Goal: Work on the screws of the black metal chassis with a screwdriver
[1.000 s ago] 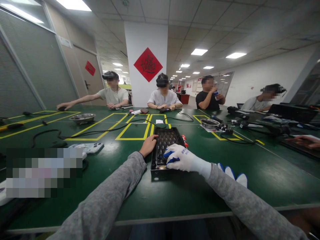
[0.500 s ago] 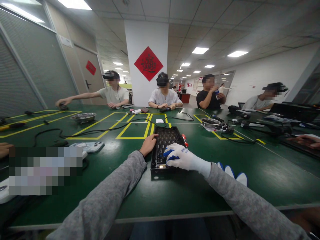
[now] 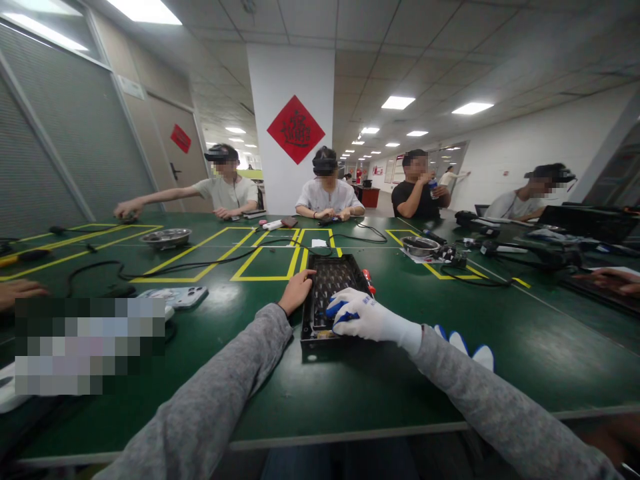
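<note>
A black rectangular tray (image 3: 306,341) lies on the green table in front of me, with rows of small pointed pieces or slots inside; which of these they are I cannot tell. My left hand (image 3: 297,291), bare, grips the tray's left rim, its fingers over the edge. Over the tray's near right part is my right hand (image 3: 356,315), in a white glove with blue fingertips. Those fingers are curled together and hide whatever is in them. A small yellowish piece (image 3: 323,334) shows in the tray's near end, left of the glove. Red-handled objects (image 3: 369,280) lie against the tray's right side.
A loose white-and-blue glove (image 3: 465,350) lies right of my forearm. On the left are a phone (image 3: 185,297) and a black cable (image 3: 165,270). Metal bowls (image 3: 167,238) (image 3: 421,247) stand farther back among yellow tape outlines. Several people sit around the table.
Both my hands stay almost still at the tray. The small piece by my glove looks less shiny now. At the left edge, another person's hand reaches farther into view.
</note>
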The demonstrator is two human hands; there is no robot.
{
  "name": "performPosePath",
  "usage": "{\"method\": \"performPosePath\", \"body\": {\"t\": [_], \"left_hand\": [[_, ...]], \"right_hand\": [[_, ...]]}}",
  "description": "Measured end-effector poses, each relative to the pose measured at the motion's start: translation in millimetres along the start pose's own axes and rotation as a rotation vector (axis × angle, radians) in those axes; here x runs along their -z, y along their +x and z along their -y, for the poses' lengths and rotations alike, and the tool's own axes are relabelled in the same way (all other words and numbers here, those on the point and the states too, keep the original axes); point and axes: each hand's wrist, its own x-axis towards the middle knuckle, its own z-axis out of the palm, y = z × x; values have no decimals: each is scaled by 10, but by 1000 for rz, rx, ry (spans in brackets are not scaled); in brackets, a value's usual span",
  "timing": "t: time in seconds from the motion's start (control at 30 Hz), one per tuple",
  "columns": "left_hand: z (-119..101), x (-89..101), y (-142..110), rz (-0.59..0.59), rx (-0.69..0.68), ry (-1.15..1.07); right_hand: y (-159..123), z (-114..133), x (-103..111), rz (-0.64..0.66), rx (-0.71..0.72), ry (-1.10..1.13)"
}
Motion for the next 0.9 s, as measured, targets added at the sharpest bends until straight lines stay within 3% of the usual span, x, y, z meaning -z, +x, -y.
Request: {"method": "performPosePath", "body": {"t": [0.17, 0.33, 0.7, 0.9], "left_hand": [[-1, 8, 5, 6, -2, 5], [22, -2, 8, -2, 11, 4], [-11, 13, -5, 3, -1, -7], [-14, 10, -7, 9, -2, 1]], "right_hand": [[1, 3, -5, -64, -22, -19], [29, 16, -14, 9, 30, -53], [-3, 14, 11, -15, -19, 58], [10, 30, 14, 49, -58, 2]]}}
